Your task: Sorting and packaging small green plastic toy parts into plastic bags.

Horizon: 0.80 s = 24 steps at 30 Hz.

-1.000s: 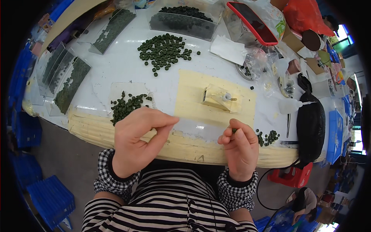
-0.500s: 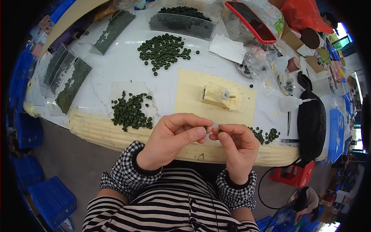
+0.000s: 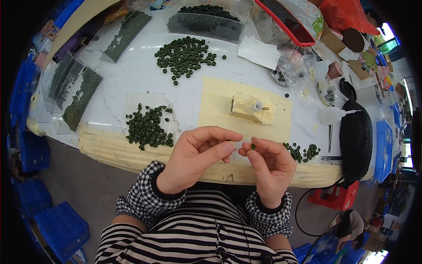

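Observation:
Both hands are raised close together above the table's front edge. My left hand (image 3: 195, 156) is pinched, thumb against fingers; whatever it holds is mostly hidden by the fingertips. Between the thumb and fingers of my right hand (image 3: 274, 165) sits a small dark green piece (image 3: 253, 146). Left of my left hand lies a pile of dark green cup-like pieces (image 3: 148, 126) on a clear sheet. A smaller group of green pieces (image 3: 303, 152) is just beyond my right hand. Farther back spreads a heap of round green pieces (image 3: 184, 56).
A block with a small upright peg (image 3: 258, 107) stands on a yellow cloth (image 3: 213, 99). Clear bins (image 3: 204, 31) of green pieces line the back and left. A red-cased phone (image 3: 288, 24), a white squeeze bottle (image 3: 330, 116), tweezers (image 3: 330, 138) and a black bag (image 3: 356, 141) are at right.
The fingertips of both hands have shifted slightly apart. The green piece at my right fingertips shows more, while the dark piece seen at my left fingertips is now mostly hidden.

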{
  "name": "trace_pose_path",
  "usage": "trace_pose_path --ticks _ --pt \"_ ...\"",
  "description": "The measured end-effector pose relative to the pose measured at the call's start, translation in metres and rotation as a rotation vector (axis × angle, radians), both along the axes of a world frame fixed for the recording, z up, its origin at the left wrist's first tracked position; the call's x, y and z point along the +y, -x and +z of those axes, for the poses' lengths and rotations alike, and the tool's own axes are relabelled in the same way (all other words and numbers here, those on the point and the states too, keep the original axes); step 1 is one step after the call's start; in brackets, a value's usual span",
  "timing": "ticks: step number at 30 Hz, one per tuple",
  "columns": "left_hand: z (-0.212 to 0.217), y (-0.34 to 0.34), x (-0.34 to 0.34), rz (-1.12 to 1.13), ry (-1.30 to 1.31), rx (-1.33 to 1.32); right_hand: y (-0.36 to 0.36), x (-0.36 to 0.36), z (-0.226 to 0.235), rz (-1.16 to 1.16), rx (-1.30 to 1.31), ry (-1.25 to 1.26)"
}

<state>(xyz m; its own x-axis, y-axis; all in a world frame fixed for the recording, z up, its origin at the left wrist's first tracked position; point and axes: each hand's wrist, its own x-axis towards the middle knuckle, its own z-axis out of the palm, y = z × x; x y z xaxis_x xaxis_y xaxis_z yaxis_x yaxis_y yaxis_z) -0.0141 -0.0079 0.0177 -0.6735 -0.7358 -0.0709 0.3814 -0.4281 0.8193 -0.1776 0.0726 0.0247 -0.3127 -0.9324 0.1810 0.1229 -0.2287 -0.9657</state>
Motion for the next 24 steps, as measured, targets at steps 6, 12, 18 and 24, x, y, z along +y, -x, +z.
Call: trace_pose_path --ticks 6,12,18,24 --pt "0.005 0.005 0.002 0.059 0.042 -0.012 -0.001 -0.001 -0.006 -0.021 -0.021 -0.023" --pt "-0.004 0.003 0.003 0.054 0.074 0.025 0.004 -0.002 -0.01 -0.005 0.043 0.013" --pt "-0.001 0.003 0.003 0.044 0.071 0.009 0.004 -0.001 -0.013 0.001 0.065 0.023" --pt "0.001 0.003 0.004 0.058 0.068 -0.03 0.001 0.001 -0.011 -0.023 0.008 0.011"
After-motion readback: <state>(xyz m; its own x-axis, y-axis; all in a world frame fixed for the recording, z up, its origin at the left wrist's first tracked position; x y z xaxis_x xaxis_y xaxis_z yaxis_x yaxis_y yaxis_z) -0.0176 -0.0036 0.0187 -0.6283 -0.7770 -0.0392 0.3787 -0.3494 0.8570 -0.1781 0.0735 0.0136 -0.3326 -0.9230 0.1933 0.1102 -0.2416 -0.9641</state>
